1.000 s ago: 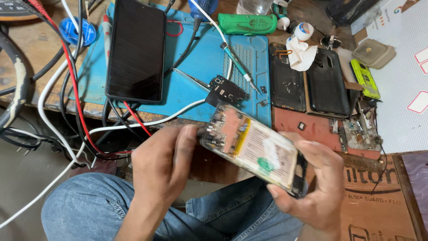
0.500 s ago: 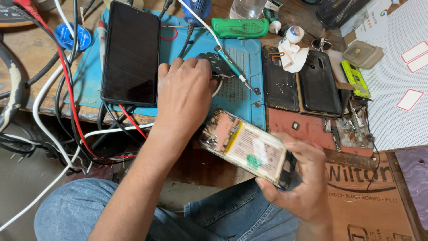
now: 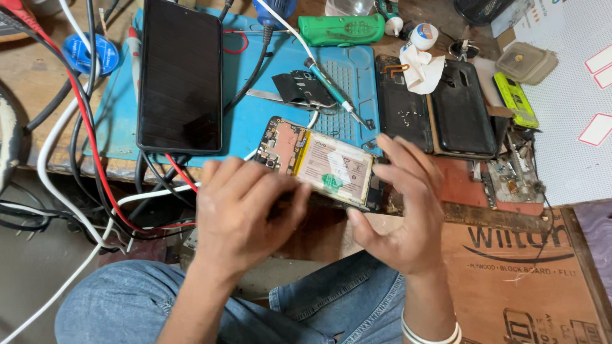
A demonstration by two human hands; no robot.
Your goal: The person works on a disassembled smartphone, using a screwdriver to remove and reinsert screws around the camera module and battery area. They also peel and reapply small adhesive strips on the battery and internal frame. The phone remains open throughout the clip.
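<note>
Head view: we see both hands holding an opened phone (image 3: pixel 322 167) with its back off, battery and board showing, over the front edge of the bench (image 3: pixel 57 153), above the person's jeans-clad lap. Left hand (image 3: pixel 245 213) grips the phone's near-left end, fingers curled onto the lower edge, grip clamped on it. Right hand (image 3: pixel 401 210) cups the right end, thumb under, fingers spread along the side, grip also clamped on the phone. Phone lies tilted, camera end toward upper left. Behind it a blue work mat (image 3: pixel 255 121) carries a black tablet-like screen (image 3: pixel 180 76) face up at left, a small black cover piece (image 3: pixel 299 88) and a soldering iron (image 3: pixel 328 86) lying slantwise. Two dark phone back shells (image 3: pixel 433 105) sit right of the mat, a green torch (image 3: pixel 341 28) at the top. Red, white and black cables (image 3: pixel 83 159) hang off the bench at left
</note>
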